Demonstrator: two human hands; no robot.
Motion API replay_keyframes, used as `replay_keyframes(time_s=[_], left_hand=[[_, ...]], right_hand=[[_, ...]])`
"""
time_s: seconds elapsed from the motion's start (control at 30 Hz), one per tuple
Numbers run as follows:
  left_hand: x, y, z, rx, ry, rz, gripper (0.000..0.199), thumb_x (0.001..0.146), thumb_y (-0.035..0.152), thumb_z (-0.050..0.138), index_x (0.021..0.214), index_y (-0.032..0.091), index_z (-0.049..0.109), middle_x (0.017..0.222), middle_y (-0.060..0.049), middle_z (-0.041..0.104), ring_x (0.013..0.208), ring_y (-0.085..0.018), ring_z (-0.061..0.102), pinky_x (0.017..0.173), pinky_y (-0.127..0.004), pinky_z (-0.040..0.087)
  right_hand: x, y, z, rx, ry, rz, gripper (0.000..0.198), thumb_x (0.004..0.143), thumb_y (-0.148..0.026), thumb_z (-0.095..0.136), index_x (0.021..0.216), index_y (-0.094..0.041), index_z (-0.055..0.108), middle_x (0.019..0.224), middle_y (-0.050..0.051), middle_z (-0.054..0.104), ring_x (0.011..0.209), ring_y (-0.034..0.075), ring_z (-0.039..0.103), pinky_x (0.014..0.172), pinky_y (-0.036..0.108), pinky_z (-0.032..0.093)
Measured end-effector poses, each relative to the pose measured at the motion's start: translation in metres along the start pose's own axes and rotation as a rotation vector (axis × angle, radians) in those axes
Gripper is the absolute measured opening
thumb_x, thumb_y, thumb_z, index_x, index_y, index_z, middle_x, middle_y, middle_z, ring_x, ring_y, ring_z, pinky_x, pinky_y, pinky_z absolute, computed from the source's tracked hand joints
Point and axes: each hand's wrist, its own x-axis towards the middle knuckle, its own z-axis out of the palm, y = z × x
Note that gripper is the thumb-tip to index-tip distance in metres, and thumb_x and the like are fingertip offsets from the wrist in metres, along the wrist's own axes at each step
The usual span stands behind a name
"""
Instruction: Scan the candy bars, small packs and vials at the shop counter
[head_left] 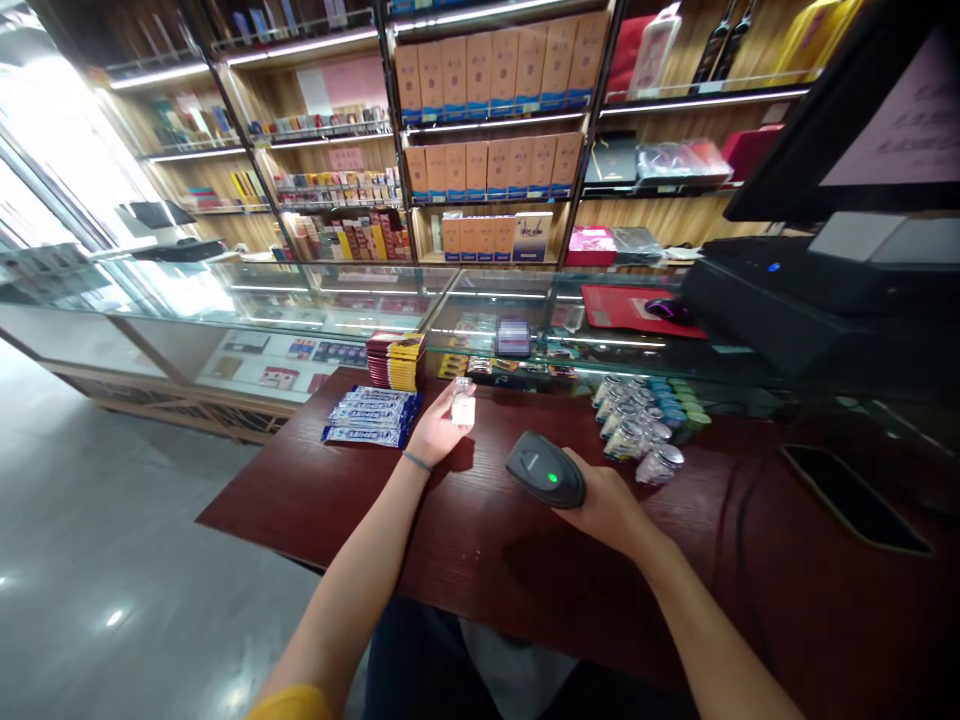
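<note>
My left hand (439,428) is closed around a small clear jar (463,404) with a silvery lid, raised above the dark red wooden table (450,540). Bright light washes out the jar's side. In my right hand (604,500) is a black barcode scanner (546,470), its green light lit and its head pointed toward the jar. Right of the scanner stand rows of similar small jars (637,425), with one jar (660,465) nearest me. Blue-and-white packets (371,416) lie in a pile left of my left hand, and behind them rises a stack of red-and-yellow packs (396,361).
A glass display counter (330,300) runs behind the table. On the right are a monitor (847,130), a mouse (667,310) on a red mat (619,308), and a phone (855,497). A cable (739,520) crosses the table. Shelves of boxes (495,75) line the back wall.
</note>
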Motion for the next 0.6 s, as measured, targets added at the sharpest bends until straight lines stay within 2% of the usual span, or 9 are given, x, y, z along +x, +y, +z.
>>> replay_keyframes(time_s=[0.1,0.17,0.33,0.47,0.6], left_hand=[[-0.001,0.000,0.002,-0.176,0.004,-0.051,0.043,0.095,0.033,0.069,0.137,0.026,0.062,0.139,-0.008,0.067,0.099,-0.016,0.071,0.074,-0.026,0.057],[-0.003,0.001,0.002,-0.226,0.016,-0.063,0.043,0.092,0.031,0.073,0.134,0.025,0.063,0.134,-0.007,0.070,0.091,-0.014,0.070,0.072,-0.024,0.057],[-0.001,0.001,0.000,-0.170,0.127,0.003,0.052,0.084,0.032,0.082,0.132,0.024,0.062,0.120,-0.006,0.072,0.089,-0.014,0.070,0.073,-0.026,0.059],[0.011,0.003,-0.008,0.139,0.248,0.196,0.068,0.078,0.033,0.085,0.139,0.028,0.056,0.121,-0.007,0.070,0.098,-0.019,0.070,0.084,-0.035,0.060],[0.026,0.003,-0.021,0.684,0.358,0.448,0.054,0.082,0.027,0.077,0.134,0.022,0.061,0.122,-0.011,0.069,0.109,-0.023,0.069,0.097,-0.040,0.057]], right_hand=[[0.000,0.004,0.001,0.004,0.049,-0.015,0.045,0.080,-0.032,0.062,0.123,-0.019,0.056,0.094,0.012,0.081,0.085,0.038,0.080,0.064,0.036,0.055],[-0.001,0.006,0.002,0.012,0.077,-0.018,0.043,0.081,-0.032,0.062,0.122,-0.020,0.057,0.095,0.012,0.080,0.085,0.037,0.080,0.065,0.035,0.056],[-0.001,0.013,0.002,0.070,0.125,-0.026,0.040,0.083,-0.035,0.060,0.120,-0.020,0.056,0.092,0.011,0.080,0.086,0.035,0.079,0.067,0.036,0.057],[-0.001,0.017,-0.001,0.128,0.161,-0.003,0.037,0.085,-0.036,0.060,0.119,-0.021,0.057,0.090,0.010,0.080,0.085,0.031,0.079,0.070,0.034,0.058],[-0.002,0.023,-0.003,0.163,0.229,0.002,0.042,0.084,-0.036,0.063,0.122,-0.019,0.058,0.092,0.011,0.080,0.091,0.031,0.078,0.073,0.035,0.057]])
